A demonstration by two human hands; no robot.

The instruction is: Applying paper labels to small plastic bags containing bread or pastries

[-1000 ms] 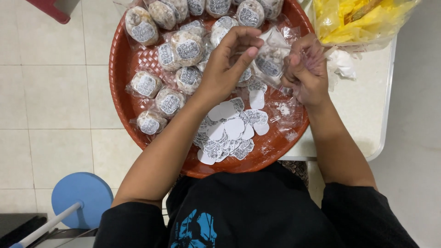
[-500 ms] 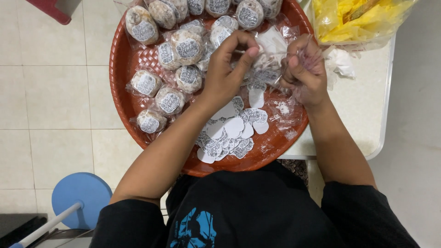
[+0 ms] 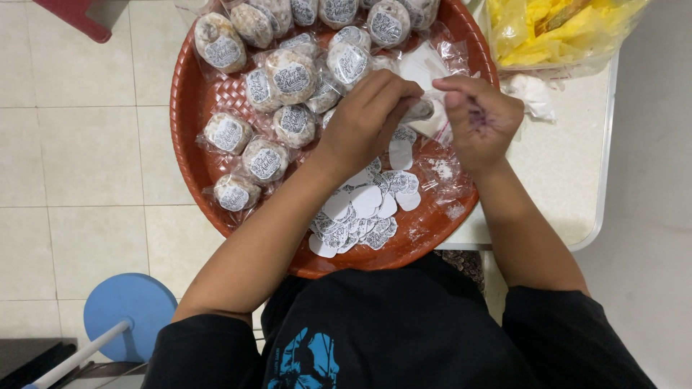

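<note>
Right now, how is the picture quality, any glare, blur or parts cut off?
Head view: soft, even light with weak shadows; small glints on the clear wrappers of the wrapped snacks; left hand and right hand look sharp, little motion blur; the red tray and yellow bag are cut by the top edge.

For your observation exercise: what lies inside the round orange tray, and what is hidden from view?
In the orange tray: wrapped round cakes with labels, and a heap of loose paper labels. The left hand and right hand cover whatever lies beneath them.
</note>
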